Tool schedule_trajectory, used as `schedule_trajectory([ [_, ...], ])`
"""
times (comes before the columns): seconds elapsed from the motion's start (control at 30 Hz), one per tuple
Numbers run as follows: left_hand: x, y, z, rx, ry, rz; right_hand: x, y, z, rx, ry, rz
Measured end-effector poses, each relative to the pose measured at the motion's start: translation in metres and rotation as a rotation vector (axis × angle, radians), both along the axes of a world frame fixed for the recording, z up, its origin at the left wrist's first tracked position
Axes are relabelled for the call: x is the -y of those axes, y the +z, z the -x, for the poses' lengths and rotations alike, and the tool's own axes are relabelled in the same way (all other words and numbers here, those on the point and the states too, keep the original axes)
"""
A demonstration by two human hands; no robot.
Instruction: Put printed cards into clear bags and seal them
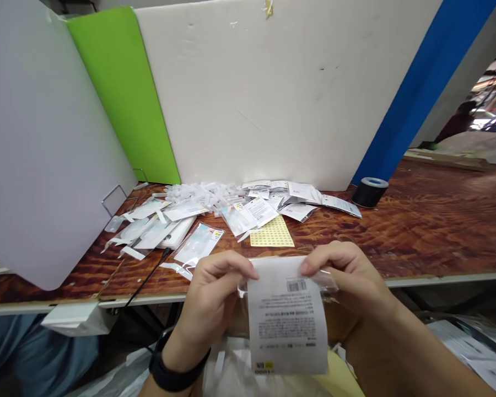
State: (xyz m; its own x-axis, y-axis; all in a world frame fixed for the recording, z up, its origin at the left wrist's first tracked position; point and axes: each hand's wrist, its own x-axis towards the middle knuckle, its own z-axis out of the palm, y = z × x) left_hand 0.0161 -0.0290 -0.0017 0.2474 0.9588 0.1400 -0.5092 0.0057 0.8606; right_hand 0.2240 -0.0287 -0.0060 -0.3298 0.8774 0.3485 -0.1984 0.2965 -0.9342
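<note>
I hold a small white printed packet with a barcode in front of me, below the table's front edge. My left hand pinches its top left corner. Its top right corner is pinched by my right hand, where a clear plastic flap shows. A black band sits on my left wrist. On the table beyond lie a pile of similar clear and white packets and a yellow sticker sheet.
White, green and blue divider boards stand at the back of the wooden table. A black tape roll sits at the right. A black cable runs off the front edge. More packets and bags lie in my lap.
</note>
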Motion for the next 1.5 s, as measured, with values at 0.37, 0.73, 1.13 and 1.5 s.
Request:
schedule_trajectory([
  [0.37, 0.011, 0.0, 0.013, -0.064, -0.164, -0.093, 0.012, 0.016, -0.006, 0.024, -0.009, 0.028],
  [0.73, 0.005, -0.009, 0.005, -0.073, -0.05, -0.101, -0.001, 0.003, -0.001, -0.059, 0.024, 0.233],
  [1.13, 0.001, -0.009, -0.006, -0.05, 0.124, 0.08, 0.005, -0.01, 0.039, -0.138, -0.274, 0.326],
  [1.5, 0.0, 0.001, -0.008, 0.179, 0.152, 0.28, 0.001, -0.001, 0.039, -0.232, -0.162, 0.429],
])
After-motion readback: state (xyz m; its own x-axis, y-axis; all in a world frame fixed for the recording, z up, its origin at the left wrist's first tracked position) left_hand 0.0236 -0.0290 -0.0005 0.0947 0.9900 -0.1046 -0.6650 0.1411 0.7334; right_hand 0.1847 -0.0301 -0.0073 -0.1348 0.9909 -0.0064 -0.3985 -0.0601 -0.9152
